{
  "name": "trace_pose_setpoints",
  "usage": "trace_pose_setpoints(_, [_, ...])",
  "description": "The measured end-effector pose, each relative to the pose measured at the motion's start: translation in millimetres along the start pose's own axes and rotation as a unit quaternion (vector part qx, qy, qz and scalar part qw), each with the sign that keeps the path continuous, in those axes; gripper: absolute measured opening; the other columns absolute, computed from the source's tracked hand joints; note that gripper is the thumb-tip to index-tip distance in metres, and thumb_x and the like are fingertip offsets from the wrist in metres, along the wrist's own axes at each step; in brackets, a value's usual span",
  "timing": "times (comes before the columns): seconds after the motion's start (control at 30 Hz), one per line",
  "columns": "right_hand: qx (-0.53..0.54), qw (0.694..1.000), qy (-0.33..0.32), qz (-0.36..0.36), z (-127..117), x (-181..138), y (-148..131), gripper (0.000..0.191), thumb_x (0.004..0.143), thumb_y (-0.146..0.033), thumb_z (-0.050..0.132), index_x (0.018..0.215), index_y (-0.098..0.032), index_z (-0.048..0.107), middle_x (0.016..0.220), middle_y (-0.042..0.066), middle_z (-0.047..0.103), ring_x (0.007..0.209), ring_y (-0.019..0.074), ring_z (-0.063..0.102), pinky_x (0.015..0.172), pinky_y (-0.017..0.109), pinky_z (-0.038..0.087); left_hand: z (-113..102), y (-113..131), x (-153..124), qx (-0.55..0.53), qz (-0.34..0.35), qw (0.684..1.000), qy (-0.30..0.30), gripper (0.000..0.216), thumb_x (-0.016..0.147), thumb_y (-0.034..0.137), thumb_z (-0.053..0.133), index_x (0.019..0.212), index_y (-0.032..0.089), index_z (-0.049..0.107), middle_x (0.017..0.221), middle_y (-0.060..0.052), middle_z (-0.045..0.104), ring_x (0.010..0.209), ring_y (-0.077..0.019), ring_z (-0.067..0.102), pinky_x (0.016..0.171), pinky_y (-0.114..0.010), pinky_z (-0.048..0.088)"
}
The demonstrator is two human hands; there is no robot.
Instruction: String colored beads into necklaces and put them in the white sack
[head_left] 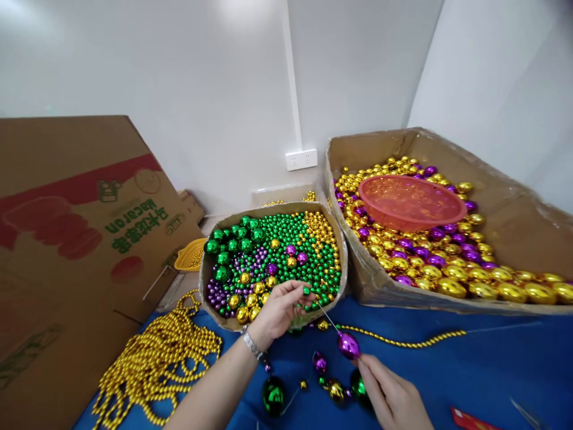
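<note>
My left hand [280, 307] hovers over the front rim of a cardboard tub [273, 263] of green, gold and purple beads, fingers pinched on a small green bead [307, 291]. A thin needle or wire [327, 319] runs from that bead down to a large purple bead [348, 345]. My right hand [391, 394] pinches the wire just below the purple bead. A strand of gold beads [403, 342] trails right across the blue cloth. Loose large beads, green [273, 395], purple [319, 362] and gold [336, 391], lie between my hands.
A big cardboard box [505, 197] of large gold and purple beads holds a red plastic basin [409, 202] at right. Finished gold bead strings [156, 364] are heaped at left beside a printed carton [76, 239]. A yellow scoop [190, 255] sits behind the tub.
</note>
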State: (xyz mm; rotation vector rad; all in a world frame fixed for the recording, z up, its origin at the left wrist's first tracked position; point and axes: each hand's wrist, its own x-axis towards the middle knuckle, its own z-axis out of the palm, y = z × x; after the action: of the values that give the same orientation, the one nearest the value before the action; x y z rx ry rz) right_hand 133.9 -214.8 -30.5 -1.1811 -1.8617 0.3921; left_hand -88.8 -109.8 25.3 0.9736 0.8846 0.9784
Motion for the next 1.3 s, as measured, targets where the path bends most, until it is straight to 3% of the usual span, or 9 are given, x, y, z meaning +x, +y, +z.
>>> trace_pose_setpoints(0.1, [0.008, 1.0, -0.004, -0.003, 1.3, 1.7, -3.0, 0.023, 0.097, -0.027, 0.036, 0.094, -0.021, 0.058, 0.078, 0.004, 0.071, 0.066, 0.0149, 0.07, 0.059, 0.018, 0.052, 3.9, -0.7, -7.5, -0.084, -0.031, 0.996, 0.002, 0.028, 0.073, 0.032, 0.075, 0.092, 0.014, 0.066, 0.082, -0.008, 0.069, 0.069, -0.0118, 0.061, 0.056, -0.019, 0.042])
trace_pose_setpoints(0.33, [0.002, 1.0, -0.008, -0.002, 1.9, 0.6, -1.9, 0.022, 0.096, -0.024, 0.037, 0.095, -0.02, 0.058, 0.077, 0.003, 0.07, 0.065, 0.0132, 0.069, 0.06, 0.017, 0.052, 6.5, -2.9, -12.4, -0.121, -0.05, 0.991, -0.008, 0.028, 0.075, 0.029, 0.074, 0.096, 0.012, 0.066, 0.086, -0.01, 0.069, 0.072, -0.0122, 0.062, 0.059, -0.02, 0.044])
trace_pose_setpoints(0.53, [-0.001, 0.999, 0.015, -0.039, 1.8, 3.3, -5.8, 0.02, 0.096, -0.021, 0.037, 0.095, -0.02, 0.057, 0.076, 0.003, 0.071, 0.063, 0.0118, 0.069, 0.058, 0.015, 0.051, 8.9, -5.7, -13.7, -0.162, -0.034, 0.986, -0.01, 0.028, 0.068, 0.023, 0.08, 0.087, 0.015, 0.061, 0.079, -0.003, 0.065, 0.068, -0.0116, 0.06, 0.056, -0.02, 0.044])
trace_pose_setpoints(0.93, [-0.011, 0.998, 0.003, -0.062, 1.8, 3.3, -9.1, 0.022, 0.097, -0.019, 0.034, 0.096, -0.019, 0.057, 0.075, 0.003, 0.07, 0.063, 0.0118, 0.069, 0.058, 0.016, 0.051, 10.8, -7.8, -14.9, -0.147, -0.014, 0.989, -0.005, 0.038, 0.063, 0.028, 0.083, 0.084, 0.017, 0.054, 0.072, 0.003, 0.055, 0.063, -0.0092, 0.056, 0.055, -0.019, 0.043])
trace_pose_setpoints(1.07, [-0.018, 0.998, -0.001, -0.059, 3.0, 2.8, -8.5, 0.024, 0.097, -0.019, 0.033, 0.095, -0.019, 0.057, 0.073, 0.002, 0.07, 0.061, 0.0114, 0.069, 0.055, 0.015, 0.05, 14.7, -8.3, -18.4, -0.013, 0.048, 0.998, 0.036, 0.034, 0.065, 0.028, 0.081, 0.083, 0.017, 0.054, 0.072, 0.004, 0.053, 0.061, -0.0076, 0.052, 0.055, -0.019, 0.041])
trace_pose_setpoints(1.17, [-0.025, 0.998, 0.01, -0.059, 3.1, 2.8, -7.2, 0.025, 0.097, -0.02, 0.032, 0.094, -0.019, 0.057, 0.072, 0.002, 0.07, 0.06, 0.0117, 0.069, 0.055, 0.015, 0.051, 11.6, -4.3, -15.9, 0.162, 0.121, 0.979, 0.026, 0.032, 0.069, 0.028, 0.077, 0.091, 0.017, 0.056, 0.086, -0.001, 0.059, 0.077, -0.0126, 0.057, 0.065, -0.021, 0.046])
trace_pose_setpoints(1.23, [-0.03, 0.998, 0.02, -0.057, 3.1, 2.9, -5.3, 0.025, 0.097, -0.021, 0.032, 0.093, -0.019, 0.056, 0.072, 0.003, 0.07, 0.061, 0.0122, 0.069, 0.056, 0.015, 0.051, 4.7, 1.9, -6.4, 0.311, 0.157, 0.937, 0.03, 0.027, 0.08, 0.032, 0.066, 0.1, 0.018, 0.055, 0.096, -0.004, 0.061, 0.087, -0.0163, 0.058, 0.072, -0.025, 0.048])
trace_pose_setpoints(1.3, [-0.037, 0.998, 0.024, -0.053, 3.5, 2.7, -2.7, 0.023, 0.097, -0.022, 0.034, 0.094, -0.019, 0.056, 0.075, 0.004, 0.071, 0.063, 0.0128, 0.07, 0.057, 0.015, 0.051, -5.1, 9.2, 10.4, 0.495, 0.182, 0.846, 0.079, 0.024, 0.087, 0.032, 0.056, 0.107, 0.018, 0.054, 0.102, -0.007, 0.061, 0.093, -0.0191, 0.057, 0.078, -0.03, 0.048])
